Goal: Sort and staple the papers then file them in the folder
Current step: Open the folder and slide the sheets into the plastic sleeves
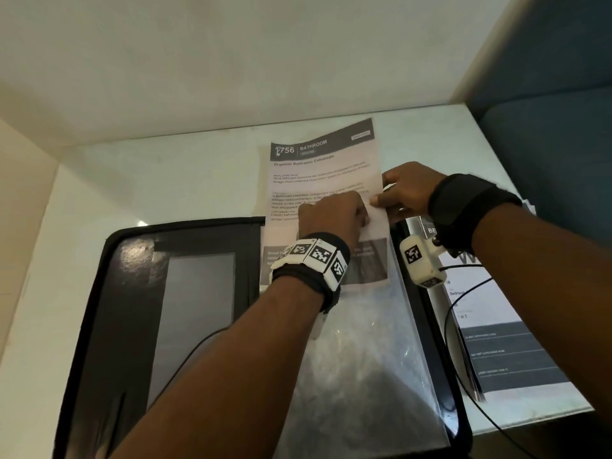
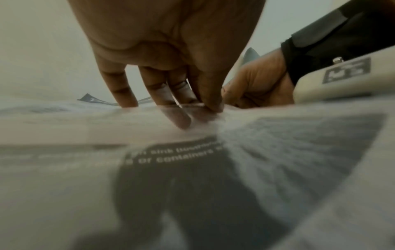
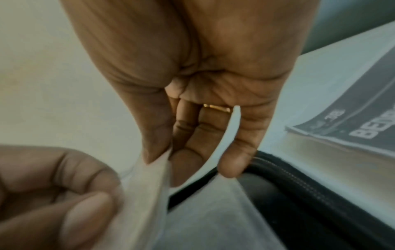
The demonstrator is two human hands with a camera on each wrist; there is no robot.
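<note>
A black folder (image 1: 132, 293) lies open on the white table, with a clear plastic sleeve (image 1: 364, 359) on its right half. The "756 BATHROOM" papers (image 1: 318, 167) stand partly inside the sleeve, and their upper half sticks out past the folder's top edge. My left hand (image 1: 334, 213) pinches the sleeve's mouth. In the left wrist view its fingers (image 2: 179, 118) show through the clear layer over the printed sheet (image 2: 192, 169). My right hand (image 1: 400, 190) pinches the papers' right edge (image 3: 149, 186) between thumb and fingers (image 3: 192, 160), just beside the left hand (image 3: 53, 186).
A second set of papers headed "BEDROOM" (image 1: 496, 342) lies on the table right of the folder, also seen in the right wrist view (image 3: 363, 121). The folder's stitched rim (image 3: 299, 189) runs under my right hand. Walls close the table's back and left; a cable (image 1: 463, 376) trails from my right wrist.
</note>
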